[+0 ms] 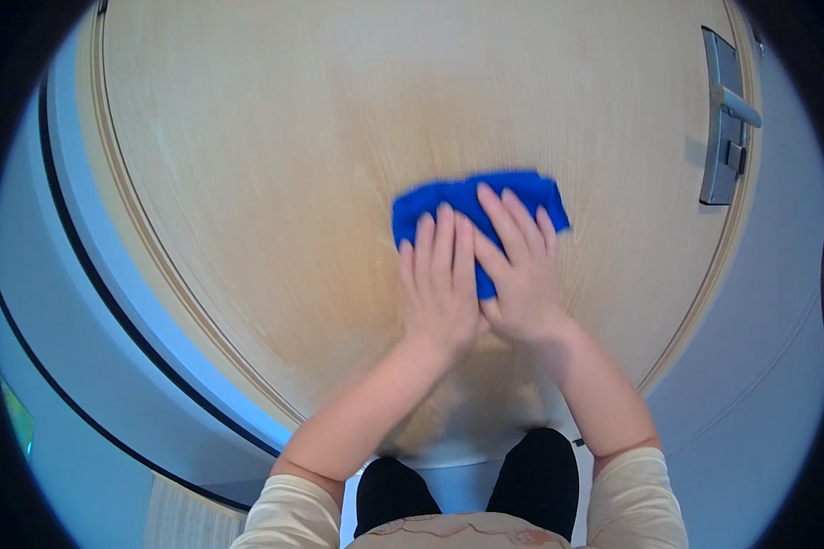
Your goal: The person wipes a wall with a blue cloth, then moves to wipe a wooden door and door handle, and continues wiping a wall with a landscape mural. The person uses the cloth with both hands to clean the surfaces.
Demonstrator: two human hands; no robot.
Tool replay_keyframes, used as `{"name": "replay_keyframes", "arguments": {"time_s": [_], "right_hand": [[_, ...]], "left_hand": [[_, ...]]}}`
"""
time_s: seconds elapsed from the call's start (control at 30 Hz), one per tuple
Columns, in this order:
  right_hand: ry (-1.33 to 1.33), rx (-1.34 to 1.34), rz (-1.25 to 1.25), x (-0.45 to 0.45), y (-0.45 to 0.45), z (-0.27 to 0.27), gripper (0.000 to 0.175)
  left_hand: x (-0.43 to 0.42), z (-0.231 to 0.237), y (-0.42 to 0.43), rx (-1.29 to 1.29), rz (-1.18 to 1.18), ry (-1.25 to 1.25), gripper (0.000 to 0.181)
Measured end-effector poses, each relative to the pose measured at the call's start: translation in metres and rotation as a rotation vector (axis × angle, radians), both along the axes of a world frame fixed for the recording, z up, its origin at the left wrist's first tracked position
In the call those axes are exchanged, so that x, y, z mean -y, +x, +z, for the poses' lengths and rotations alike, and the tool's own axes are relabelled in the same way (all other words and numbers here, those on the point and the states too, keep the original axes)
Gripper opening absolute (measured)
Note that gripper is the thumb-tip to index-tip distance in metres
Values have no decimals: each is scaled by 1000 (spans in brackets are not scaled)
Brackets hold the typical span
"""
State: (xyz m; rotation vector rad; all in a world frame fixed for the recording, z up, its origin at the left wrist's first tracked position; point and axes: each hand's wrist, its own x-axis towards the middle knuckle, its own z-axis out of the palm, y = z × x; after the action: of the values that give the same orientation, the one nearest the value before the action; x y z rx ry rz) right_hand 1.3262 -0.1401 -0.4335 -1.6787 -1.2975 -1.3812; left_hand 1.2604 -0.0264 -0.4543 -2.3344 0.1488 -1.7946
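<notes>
A folded blue cloth point(453, 194) lies flat against a light wood-grain door point(268, 185), around the middle of its width. My left hand point(441, 281) presses on the cloth's left part, its fingers spread slightly and pointing up the door. On the right part rests my right hand point(525, 271), palm down, with its thumb side beside the left hand. Both hands pin the cloth to the door's surface, and their palms hide much of its lower portion. The hands look a little blurred.
A metal lever handle point(738, 106) on a long plate point(717, 165) juts from the door's right side. The door frame point(717, 247) runs along that edge. Pale walls point(762, 343) flank both sides, with a dark strip point(110, 295) on the left. My black-clad legs point(535, 473) stand close to the door.
</notes>
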Motion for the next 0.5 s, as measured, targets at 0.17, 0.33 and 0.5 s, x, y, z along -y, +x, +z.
{"name": "replay_keyframes", "arguments": {"time_s": [0.17,0.33,0.5], "right_hand": [[93,134,-75,28,10,-50,43],[92,32,14,56,54,-15,46],[13,-33,8,79,59,-44,51]], "left_hand": [[37,-44,10,-56,91,107,80],[62,-12,48,-104,22,-15,86],[86,-34,52,-194,16,-38,89]]}}
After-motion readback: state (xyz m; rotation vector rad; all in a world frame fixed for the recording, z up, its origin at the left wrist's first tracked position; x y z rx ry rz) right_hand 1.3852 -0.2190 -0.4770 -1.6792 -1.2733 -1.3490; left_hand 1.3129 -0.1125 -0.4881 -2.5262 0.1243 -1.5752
